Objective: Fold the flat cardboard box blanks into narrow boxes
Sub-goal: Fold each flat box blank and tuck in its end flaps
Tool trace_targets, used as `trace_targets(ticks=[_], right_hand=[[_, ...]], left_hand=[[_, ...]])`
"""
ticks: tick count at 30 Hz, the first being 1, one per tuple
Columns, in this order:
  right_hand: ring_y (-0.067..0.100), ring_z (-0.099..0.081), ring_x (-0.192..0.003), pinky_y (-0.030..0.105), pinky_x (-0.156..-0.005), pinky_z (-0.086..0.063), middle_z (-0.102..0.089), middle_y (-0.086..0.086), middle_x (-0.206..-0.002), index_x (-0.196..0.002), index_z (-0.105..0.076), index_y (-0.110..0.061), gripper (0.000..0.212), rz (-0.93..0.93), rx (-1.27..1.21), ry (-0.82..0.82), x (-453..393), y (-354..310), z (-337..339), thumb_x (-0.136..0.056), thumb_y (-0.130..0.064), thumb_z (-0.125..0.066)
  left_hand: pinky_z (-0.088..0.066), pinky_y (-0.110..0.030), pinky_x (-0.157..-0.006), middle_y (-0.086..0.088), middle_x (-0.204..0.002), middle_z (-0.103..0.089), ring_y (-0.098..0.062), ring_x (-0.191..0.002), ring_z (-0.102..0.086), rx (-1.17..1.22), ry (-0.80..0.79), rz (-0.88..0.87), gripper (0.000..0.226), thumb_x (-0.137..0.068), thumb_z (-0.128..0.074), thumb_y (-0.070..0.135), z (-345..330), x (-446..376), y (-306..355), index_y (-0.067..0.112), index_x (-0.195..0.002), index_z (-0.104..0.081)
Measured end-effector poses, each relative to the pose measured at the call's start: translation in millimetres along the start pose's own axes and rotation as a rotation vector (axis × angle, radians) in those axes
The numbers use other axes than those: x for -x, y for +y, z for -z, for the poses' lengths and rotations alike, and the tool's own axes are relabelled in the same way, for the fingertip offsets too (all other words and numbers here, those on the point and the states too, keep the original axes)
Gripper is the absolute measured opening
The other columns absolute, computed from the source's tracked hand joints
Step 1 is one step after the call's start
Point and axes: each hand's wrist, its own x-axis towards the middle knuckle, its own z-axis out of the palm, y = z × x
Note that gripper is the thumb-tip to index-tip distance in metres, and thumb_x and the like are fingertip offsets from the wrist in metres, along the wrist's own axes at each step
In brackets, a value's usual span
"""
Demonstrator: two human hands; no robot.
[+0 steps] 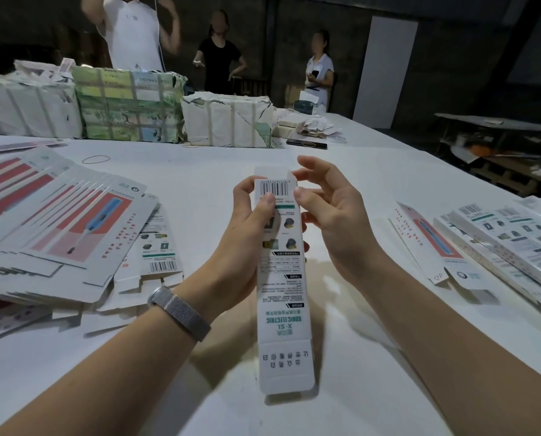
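While the left hand (247, 221) grips the narrow box (280, 278) near its barcode end, thumb curled over the print, the right hand (329, 212) hovers just beside the top flap with fingers loosely spread, holding nothing. This box stands at the centre of the frame above the white surface (200, 165). Flat blanks (58, 221) fan out at left; more boxes (499, 243) lie at right.

Left hand (247, 221) fingers hidden behind the narrow box (280, 278); we see only the thumb. Small print below the thumb unreadable. Flat blanks (52, 221) cut off at left edge.
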Motion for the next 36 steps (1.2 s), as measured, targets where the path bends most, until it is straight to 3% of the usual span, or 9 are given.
trace_targets(ticks=[3, 6, 10, 12, 19, 26, 29, 32, 36], right_hand=[[0.022, -0.071, -0.083, 0.032, -0.064, -0.054, -0.063, -0.002, -0.099, -0.116, -0.059, -0.023, 0.022, -0.042, -0.060, -0.032, -0.1, -0.2, -0.6, -0.096, -0.013, -0.054], [0.024, -0.066, -0.083, 0.032, -0.069, -0.054, -0.061, 0.005, -0.094, -0.106, -0.060, -0.020, 0.019, -0.071, -0.114, -0.041, -1.7, 1.2, 1.3, -0.087, -0.018, -0.056], [0.024, -0.067, -0.088, 0.042, -0.084, -0.058, -0.058, 0.003, -0.090, -0.097, -0.061, -0.020, 0.017, -0.051, -0.139, -0.009, -3.8, 4.7, 3.6, -0.081, -0.015, -0.059], [0.022, -0.068, -0.088, 0.045, -0.085, -0.059, -0.060, -0.004, -0.084, -0.095, -0.061, -0.021, 0.018, -0.021, -0.136, 0.026, -3.7, 5.8, 4.1, -0.078, -0.013, -0.061], [0.020, -0.064, -0.086, 0.059, -0.089, -0.052, -0.058, 0.000, -0.083, -0.090, -0.056, -0.017, 0.023, -0.013, -0.230, 0.082, -3.2, 4.7, 4.2, -0.072, -0.002, -0.061], [0.033, -0.060, -0.100, 0.059, -0.086, -0.057, -0.051, 0.007, -0.104, -0.111, -0.052, -0.023, 0.045, 0.000, -0.263, 0.081, -2.0, 0.8, 3.6, -0.077, 0.007, -0.059], [0.028, -0.063, -0.093, 0.051, -0.084, -0.056, -0.059, 0.004, -0.093, -0.110, -0.056, -0.017, 0.040, -0.017, -0.298, 0.018, -2.0, 0.1, 4.4, -0.076, 0.005, -0.053], [0.027, -0.062, -0.085, 0.038, -0.074, -0.054, -0.059, 0.000, -0.081, -0.099, -0.059, -0.014, 0.032, -0.066, -0.318, -0.014, -2.1, -1.9, 5.2, -0.072, 0.001, -0.050], [0.020, -0.060, -0.075, 0.036, -0.069, -0.050, -0.053, -0.001, -0.076, -0.088, -0.062, -0.016, 0.013, -0.083, -0.242, -0.001, -2.4, -3.7, 4.4, -0.087, -0.023, -0.051]], left_hand=[[-0.058, -0.035, -0.058, -0.011, -0.086, -0.070, -0.028, -0.068, -0.068, 0.018, -0.009, 0.017, 0.019, -0.109, -0.036, 0.033, 0.5, 0.8, 1.1, 0.033, -0.127, -0.038], [-0.059, -0.035, -0.056, -0.010, -0.082, -0.069, -0.027, -0.065, -0.068, -0.004, -0.018, 0.025, 0.019, -0.108, -0.037, 0.034, 0.7, 1.3, 2.4, 0.030, -0.127, -0.037], [-0.057, -0.032, -0.054, -0.014, -0.083, -0.068, -0.028, -0.063, -0.068, -0.040, -0.038, 0.039, 0.022, -0.108, -0.035, 0.034, 1.1, 2.4, 5.5, 0.025, -0.128, -0.036], [-0.057, -0.030, -0.053, -0.015, -0.083, -0.067, -0.027, -0.062, -0.067, -0.051, -0.043, 0.042, 0.022, -0.108, -0.035, 0.033, 0.3, 2.8, 6.2, 0.024, -0.128, -0.036], [-0.057, -0.031, -0.056, -0.015, -0.084, -0.068, -0.027, -0.065, -0.068, -0.059, -0.073, 0.090, 0.023, -0.108, -0.035, 0.035, 0.7, 4.1, 7.8, 0.025, -0.129, -0.037], [-0.057, -0.031, -0.058, -0.012, -0.084, -0.069, -0.028, -0.067, -0.070, -0.034, -0.063, 0.074, 0.027, -0.107, -0.038, 0.037, -2.2, 4.3, 2.8, 0.041, -0.132, -0.030], [-0.058, -0.034, -0.058, -0.017, -0.088, -0.068, -0.030, -0.068, -0.069, -0.005, -0.061, 0.083, 0.036, -0.106, -0.040, 0.038, -1.9, 4.5, 0.9, 0.050, -0.137, -0.024], [-0.058, -0.032, -0.058, -0.013, -0.085, -0.071, -0.029, -0.068, -0.070, -0.069, -0.096, 0.085, 0.026, -0.107, -0.036, 0.039, -1.4, 5.3, 1.4, 0.038, -0.133, -0.032], [-0.057, -0.032, -0.057, -0.015, -0.088, -0.070, -0.029, -0.068, -0.070, -0.112, -0.135, 0.095, 0.021, -0.108, -0.034, 0.038, -1.8, 5.4, 0.9, 0.030, -0.127, -0.037]])
